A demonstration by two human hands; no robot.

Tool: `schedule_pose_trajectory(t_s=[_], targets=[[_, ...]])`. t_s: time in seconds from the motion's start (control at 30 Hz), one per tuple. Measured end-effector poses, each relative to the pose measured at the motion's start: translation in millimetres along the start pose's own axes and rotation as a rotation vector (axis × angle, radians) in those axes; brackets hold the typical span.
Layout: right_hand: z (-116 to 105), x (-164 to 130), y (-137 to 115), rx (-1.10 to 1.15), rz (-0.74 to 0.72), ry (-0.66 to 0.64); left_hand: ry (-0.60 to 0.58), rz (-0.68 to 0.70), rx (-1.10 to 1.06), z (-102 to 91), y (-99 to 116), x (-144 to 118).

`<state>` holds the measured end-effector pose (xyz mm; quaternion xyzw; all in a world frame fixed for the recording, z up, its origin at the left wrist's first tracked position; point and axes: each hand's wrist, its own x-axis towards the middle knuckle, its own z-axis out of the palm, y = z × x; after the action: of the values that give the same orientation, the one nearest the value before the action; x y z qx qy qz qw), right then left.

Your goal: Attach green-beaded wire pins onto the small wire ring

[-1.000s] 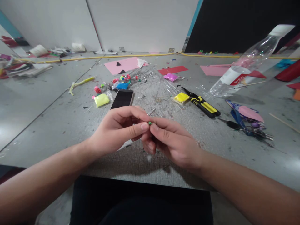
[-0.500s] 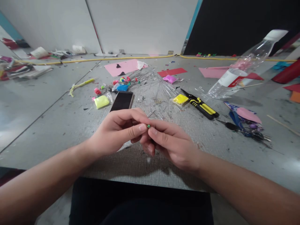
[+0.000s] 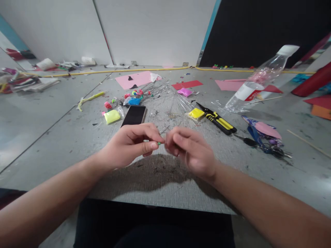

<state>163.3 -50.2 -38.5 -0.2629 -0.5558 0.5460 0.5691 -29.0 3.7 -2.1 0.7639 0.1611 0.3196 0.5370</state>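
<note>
Over the table's near part, my left hand pinches a small green piece of clay between thumb and index finger. Just to its right is my right hand, its fingers curled together and partly blurred. Whether anything sits inside those fingers is hidden. A small gap separates the two hands. Behind my left hand lies a dark phone, partly covered by it. Beyond are a pale yellow clay packet, a blue packet and a bright yellow packet.
Yellow-and-black pliers lie to the right, with keys further over. A clear bottle stands tilted in view behind them. Pink paper, red paper and thin clear sticks lie further back. A yellow cord runs along the wall.
My right hand has come away from the green piece of clay and moved slightly right, its fingers curling. The left hand keeps the piece pinched. The view has shifted a little.
</note>
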Motion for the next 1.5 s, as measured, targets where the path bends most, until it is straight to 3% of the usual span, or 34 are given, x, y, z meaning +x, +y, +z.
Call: schedule_pose_trajectory(t_s=[0.13,0.2,0.3,0.37,0.47,0.6,0.77,0.93,1.03,1.3,1.4,1.5], targets=[[-19,14,5,-0.034,-0.075,0.197,-0.259,0.064,0.479,-2.1,-2,2],[-26,20,7,-0.061,-0.017,0.207,-0.388,0.022,0.605,-0.4,-5,2],[-30,24,8,-0.203,0.076,0.185,-0.457,-0.032,0.692,-0.5,-8,2],[-30,24,7,-0.369,0.135,0.114,-0.457,-0.069,0.711,-4.6,-6,2],[-27,21,4,-0.684,0.200,-0.148,-0.400,-0.136,0.755,-14.7,0,4],[-22,18,-1,-1.021,0.111,-0.436,-0.370,-0.219,0.801,-24.5,7,8],[-19,15,3,-1.106,0.038,-0.492,-0.442,-0.279,0.790,-23.2,2,8],[-17,16,9,-1.107,-0.027,-0.512,-0.471,-0.215,0.749,-17.2,-9,6],[-17,16,7,-1.146,0.009,-0.474,-0.488,-0.194,0.772,-15.2,-11,5],[-23,20,5,-1.017,0.057,-0.207,-0.488,-0.241,0.806,-20.9,-2,8],[-27,22,7,-0.988,0.028,-0.163,-0.408,-0.224,0.870,-26.2,-4,9],[-31,24,9,-0.979,0.038,-0.079,-0.235,-0.212,0.993,-33.6,-10,10]])
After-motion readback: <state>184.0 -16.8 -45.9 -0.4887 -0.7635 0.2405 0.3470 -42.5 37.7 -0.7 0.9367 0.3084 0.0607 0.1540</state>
